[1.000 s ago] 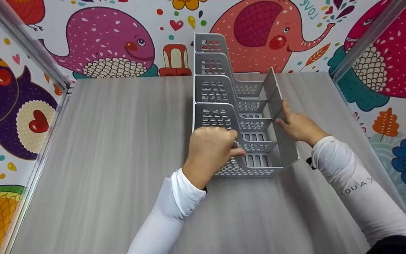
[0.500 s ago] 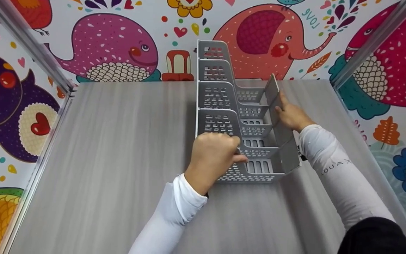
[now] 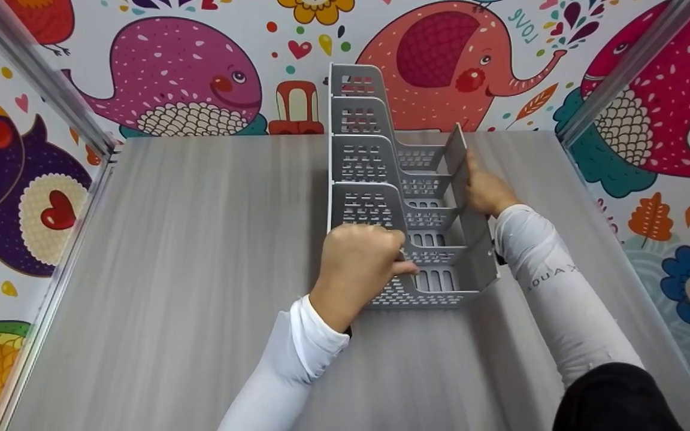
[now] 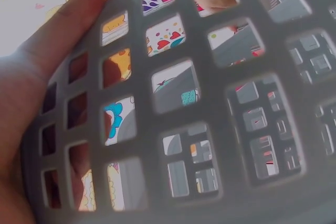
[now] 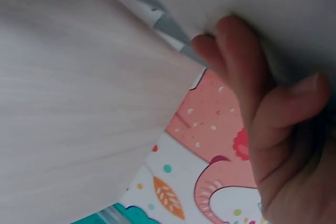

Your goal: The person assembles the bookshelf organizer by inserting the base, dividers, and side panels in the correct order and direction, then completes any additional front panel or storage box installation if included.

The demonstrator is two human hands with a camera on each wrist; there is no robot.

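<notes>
A grey plastic file organizer (image 3: 394,206) with several upright perforated dividers stands on the table. My left hand (image 3: 357,270) grips the top of its nearest divider, thumb pointing right. In the left wrist view, the thumb (image 4: 63,31) lies on the near side of the perforated wall (image 4: 212,88), and other fingers show through the holes. Along the organizer's right side, a flat panel (image 3: 478,248) leans slightly outward. My right hand (image 3: 490,190) rests against this panel's outer face. The right wrist view shows its fingertips (image 5: 233,30) touching the smooth panel surface (image 5: 299,19).
The grey wood-grain table (image 3: 213,269) extends left of the organizer and in front of it. Behind it stands a wall (image 3: 243,36) printed with cartoon animals. Metal posts (image 3: 626,72) rise at the corners.
My right hand has slid from the panel's edge to its outer face, and its thumb has gone out of sight. The panel has tilted slightly inward. My left hand keeps its grip.
</notes>
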